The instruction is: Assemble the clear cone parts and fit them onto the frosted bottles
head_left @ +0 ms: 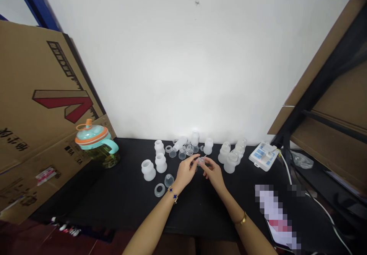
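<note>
My left hand (pixel 186 169) and my right hand (pixel 212 172) meet above the black table, fingertips pinched on a small clear baby bottle part (pixel 201 160). It looks like a nipple or its ring, partly hidden by my fingers. To the left stand several open white baby bottle bodies (pixel 148 170). A white collar ring (pixel 159 190) and a clear domed cap (pixel 169 180) lie near my left wrist. Behind my hands is a cluster of clear caps (pixel 182 153) and rings. Several capped bottles (pixel 231 161) stand to the right of my right hand.
A teal and orange lidded jug (pixel 97 144) stands at the left beside a large cardboard box (pixel 37 94). At the right are a white power strip (pixel 264 156) with a cable, a phone (pixel 276 220), and a plastic bag (pixel 301 160). A white wall (pixel 183 64) rises behind the table.
</note>
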Demonstrator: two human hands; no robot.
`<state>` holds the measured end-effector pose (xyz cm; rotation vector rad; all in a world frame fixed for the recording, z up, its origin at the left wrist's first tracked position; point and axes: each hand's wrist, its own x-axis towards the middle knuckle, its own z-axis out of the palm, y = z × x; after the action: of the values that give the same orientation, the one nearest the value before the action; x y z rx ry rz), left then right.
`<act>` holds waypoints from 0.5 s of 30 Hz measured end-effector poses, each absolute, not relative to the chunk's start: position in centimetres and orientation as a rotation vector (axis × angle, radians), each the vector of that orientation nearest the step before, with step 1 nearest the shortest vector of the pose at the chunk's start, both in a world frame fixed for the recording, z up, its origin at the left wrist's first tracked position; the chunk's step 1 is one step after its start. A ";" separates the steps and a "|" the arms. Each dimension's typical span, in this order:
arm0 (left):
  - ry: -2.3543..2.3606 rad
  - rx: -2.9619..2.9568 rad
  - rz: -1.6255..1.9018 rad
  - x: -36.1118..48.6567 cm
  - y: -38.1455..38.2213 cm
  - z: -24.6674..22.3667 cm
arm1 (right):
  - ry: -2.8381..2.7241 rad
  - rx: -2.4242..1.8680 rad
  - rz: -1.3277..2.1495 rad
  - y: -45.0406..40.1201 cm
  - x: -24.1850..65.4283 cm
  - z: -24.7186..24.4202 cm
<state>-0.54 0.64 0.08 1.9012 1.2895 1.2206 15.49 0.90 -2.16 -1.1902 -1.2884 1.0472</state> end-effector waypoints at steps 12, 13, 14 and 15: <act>2.183 2.086 1.509 -3.5 0.9 1.9 | -1.317 -1.250 0.953 0.9 15.7 -2.4; 2.275 2.068 1.462 -3.6 0.9 1.9 | -1.325 -1.251 0.938 0.9 15.7 -2.3; 2.354 2.054 1.407 -3.7 1.0 1.8 | -1.333 -1.253 0.923 0.8 15.7 -2.3; 2.422 2.047 1.348 -3.7 1.1 1.6 | -1.341 -1.255 0.909 0.8 15.7 -2.3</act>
<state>-3.74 1.06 1.64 2.0471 2.4221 1.3483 15.70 0.80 -2.27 -1.2550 -1.3410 0.9090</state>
